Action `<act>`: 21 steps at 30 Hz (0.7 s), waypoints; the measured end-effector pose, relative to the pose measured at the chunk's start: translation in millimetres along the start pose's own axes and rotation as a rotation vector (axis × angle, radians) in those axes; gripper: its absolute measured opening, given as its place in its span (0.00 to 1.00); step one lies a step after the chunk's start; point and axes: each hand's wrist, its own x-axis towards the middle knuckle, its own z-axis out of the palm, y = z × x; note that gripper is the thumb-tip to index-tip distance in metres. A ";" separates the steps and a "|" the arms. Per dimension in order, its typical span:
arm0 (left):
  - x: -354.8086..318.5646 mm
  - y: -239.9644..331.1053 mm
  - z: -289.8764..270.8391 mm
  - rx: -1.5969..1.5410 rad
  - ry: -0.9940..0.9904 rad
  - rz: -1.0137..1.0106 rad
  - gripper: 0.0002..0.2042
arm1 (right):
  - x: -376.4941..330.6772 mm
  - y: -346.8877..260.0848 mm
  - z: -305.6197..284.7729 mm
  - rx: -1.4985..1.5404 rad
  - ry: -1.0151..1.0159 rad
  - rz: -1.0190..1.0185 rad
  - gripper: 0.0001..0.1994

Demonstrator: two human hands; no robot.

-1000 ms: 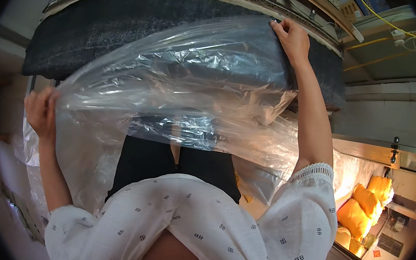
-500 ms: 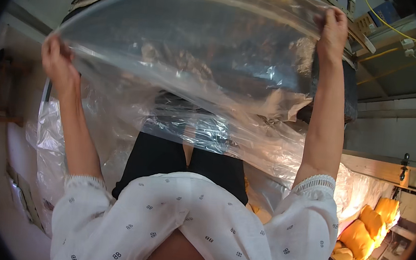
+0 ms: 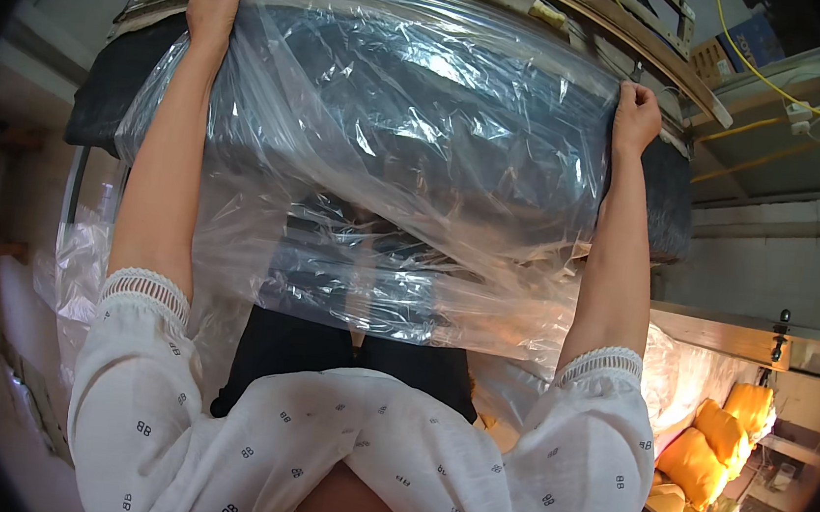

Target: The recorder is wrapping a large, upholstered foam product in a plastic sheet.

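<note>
"Over the dark covering (image 3: 100, 93) on the far side of the view, what is stretched out?"

"A clear plastic sheet (image 3: 434, 110). Its far edge runs from one hand to the other, pulled nearly straight, and the rest hangs in folds toward the person. I can't tell whether it touches the covering."

"How does the left hand (image 3: 218, 11) hold it?"

"Fingers closed, gripping the sheet near the far left. Some of the plastic shows beyond the left forearm too."

"And the right hand (image 3: 637, 118)?"

"It pinches the sheet at the far right corner, with thumb and fingers together. Both arms reach forward, and the left hand is a little farther up the view."

"Where does the near part of the plastic go?"

"Down in front of the black trousers (image 3: 272, 356); their upper legs show through it. It's shiny and creased there."

"What else is around?"

"Past the sheet, a wooden bar (image 3: 638, 36) slants along the back. To the right, a yellow cable (image 3: 740, 61) droops near the wall, and lower down, well apart from the hands, orange bundles (image 3: 696, 466) sit in bright, warm light."
</note>
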 end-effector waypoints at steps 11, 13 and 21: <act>19.7 -12.0 -7.3 0.202 -0.001 -0.021 0.19 | 6.2 4.6 5.5 -0.193 0.053 0.119 0.17; 17.6 -13.5 -10.6 -0.086 -0.060 -0.128 0.16 | 10.3 6.7 5.1 -0.102 0.065 0.150 0.16; 6.8 0.6 -18.6 0.035 -0.161 0.070 0.17 | 19.8 11.9 -7.8 -0.208 0.096 0.204 0.26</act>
